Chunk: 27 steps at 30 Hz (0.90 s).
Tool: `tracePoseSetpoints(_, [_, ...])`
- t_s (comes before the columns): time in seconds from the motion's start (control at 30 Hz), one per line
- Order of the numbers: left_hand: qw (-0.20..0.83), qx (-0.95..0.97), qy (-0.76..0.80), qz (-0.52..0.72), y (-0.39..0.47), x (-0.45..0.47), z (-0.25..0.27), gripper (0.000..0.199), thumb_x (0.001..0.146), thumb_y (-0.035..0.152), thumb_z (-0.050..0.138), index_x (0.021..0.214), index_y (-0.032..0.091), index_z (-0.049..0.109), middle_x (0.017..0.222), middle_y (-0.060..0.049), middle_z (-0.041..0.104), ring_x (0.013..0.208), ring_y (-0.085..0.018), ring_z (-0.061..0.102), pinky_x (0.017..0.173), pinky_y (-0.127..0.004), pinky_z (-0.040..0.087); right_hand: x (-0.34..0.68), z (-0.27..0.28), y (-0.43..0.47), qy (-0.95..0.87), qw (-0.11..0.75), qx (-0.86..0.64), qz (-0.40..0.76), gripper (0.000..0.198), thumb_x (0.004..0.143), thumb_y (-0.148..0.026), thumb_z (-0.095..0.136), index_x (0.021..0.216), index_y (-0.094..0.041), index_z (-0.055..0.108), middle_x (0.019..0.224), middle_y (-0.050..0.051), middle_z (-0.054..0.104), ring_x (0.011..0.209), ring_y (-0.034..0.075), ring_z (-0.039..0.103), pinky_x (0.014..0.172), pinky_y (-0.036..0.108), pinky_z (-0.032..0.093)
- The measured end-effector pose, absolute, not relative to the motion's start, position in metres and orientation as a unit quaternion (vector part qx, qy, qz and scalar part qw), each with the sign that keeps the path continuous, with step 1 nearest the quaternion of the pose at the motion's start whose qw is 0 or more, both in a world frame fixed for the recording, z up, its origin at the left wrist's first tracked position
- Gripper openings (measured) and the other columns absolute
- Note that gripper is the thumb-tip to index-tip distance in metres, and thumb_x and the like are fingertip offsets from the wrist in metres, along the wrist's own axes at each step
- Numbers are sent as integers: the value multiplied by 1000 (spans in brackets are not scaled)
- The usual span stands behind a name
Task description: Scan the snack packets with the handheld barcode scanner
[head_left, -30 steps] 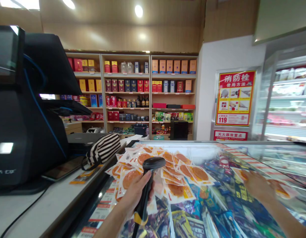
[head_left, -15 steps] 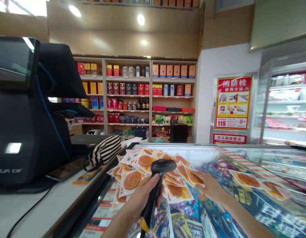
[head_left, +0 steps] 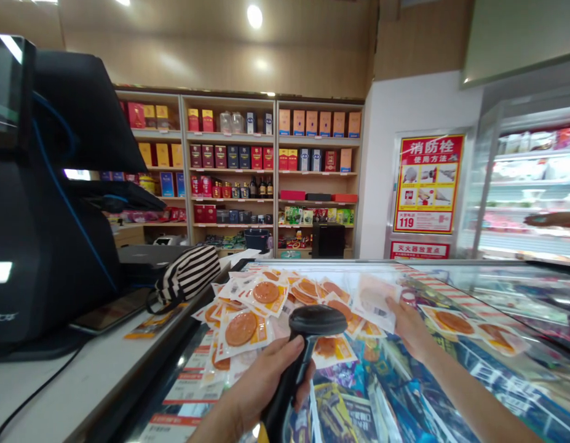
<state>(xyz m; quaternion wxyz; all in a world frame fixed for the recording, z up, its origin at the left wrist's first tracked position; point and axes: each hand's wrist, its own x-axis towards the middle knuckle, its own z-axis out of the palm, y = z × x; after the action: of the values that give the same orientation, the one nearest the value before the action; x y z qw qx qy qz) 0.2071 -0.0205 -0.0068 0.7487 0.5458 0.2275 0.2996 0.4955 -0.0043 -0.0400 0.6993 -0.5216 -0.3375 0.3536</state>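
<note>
My left hand (head_left: 270, 375) is wrapped around the handle of a black barcode scanner (head_left: 318, 321), its head pointing right and away from me. In my right hand (head_left: 407, 326) is a flat packet (head_left: 374, 301), pinched at its right edge and turned so its pale back with a barcode faces me. Beneath and left of it lies a heap of clear and white packets (head_left: 241, 332), each with a round orange-brown slice inside. The heap rests on the glass top of a freezer (head_left: 285, 264). Two similar packets (head_left: 453, 321) lie apart on the right.
On the left counter stand a black point-of-sale terminal (head_left: 49, 215), a striped pouch (head_left: 187, 274) and a phone-like flat device (head_left: 109, 311). Shelves of boxes (head_left: 229, 157) line the back wall. Another person's arm (head_left: 554, 219) reaches in at the far right, by a lit refrigerator (head_left: 519, 240).
My right hand has lifted a packet off the heap, moved it right and flipped it to its pale back. The scanner has shifted slightly right. Another person's arm has come into view.
</note>
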Motion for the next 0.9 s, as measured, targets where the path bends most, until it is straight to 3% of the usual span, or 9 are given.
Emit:
tracePoseSetpoints(0.4, [738, 586, 223, 249, -23, 211, -13, 26, 75, 39, 41, 75, 14, 46, 55, 1, 48, 39, -5, 42, 38, -17, 33, 499, -42, 1, -322, 726, -467, 389, 25, 67, -28, 48, 91, -22, 49, 80, 3, 65, 77, 21, 60, 59, 32, 49])
tracePoseSetpoints(0.6, [735, 585, 230, 256, -20, 211, -16, 27, 74, 41, 42, 75, 14, 46, 55, 1, 48, 38, -5, 42, 38, -18, 33, 498, -39, 1, -320, 738, -459, 377, 17, 67, -29, 47, 82, -23, 50, 77, 2, 66, 78, 20, 59, 63, 32, 49])
tracePoseSetpoints(0.9, [729, 611, 209, 227, -23, 215, -13, 28, 74, 41, 41, 75, 14, 47, 58, 0, 49, 40, -5, 43, 37, -17, 32, 490, -27, -7, -283, 765, -414, 405, 17, 67, -23, 48, 84, -22, 50, 76, 1, 65, 73, 18, 60, 65, 31, 48])
